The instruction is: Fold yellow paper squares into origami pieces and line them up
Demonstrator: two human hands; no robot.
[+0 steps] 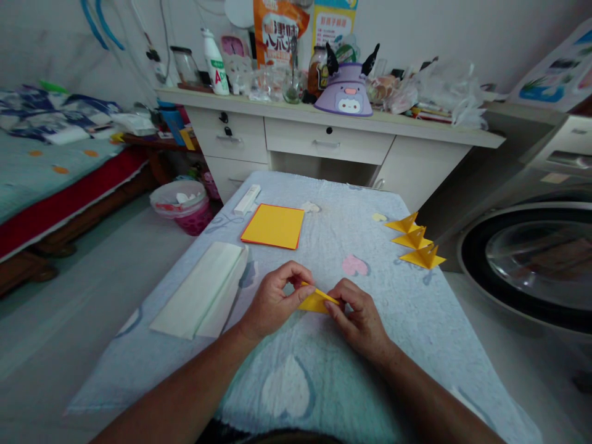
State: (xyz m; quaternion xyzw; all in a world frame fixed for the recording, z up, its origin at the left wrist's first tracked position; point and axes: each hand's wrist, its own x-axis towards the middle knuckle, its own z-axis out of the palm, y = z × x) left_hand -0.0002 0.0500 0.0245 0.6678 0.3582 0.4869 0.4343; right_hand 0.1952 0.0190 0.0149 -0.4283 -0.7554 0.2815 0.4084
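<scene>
A small piece of folded yellow paper (315, 302) is held between my two hands over the table. My left hand (281, 297) pinches its left end between thumb and fingers. At its right end, my right hand (357, 311) grips the paper's edge the same way. Fingertips hide parts of both ends. Beyond my left hand lies a square stack of yellow paper (274, 226), with red-orange showing along its edges. Several folded yellow paper shapes (413, 240) with pointed tips stand in an overlapping row at the table's right side.
A folded pale cloth or paper bag (201, 290) lies at the left, with a narrow white object (247, 199) behind it. The blue patterned tablecloth (370, 382) covers the table. A cluttered desk (296, 111) stands behind, a washing machine (531, 246) right, a pink bin (189, 216) left.
</scene>
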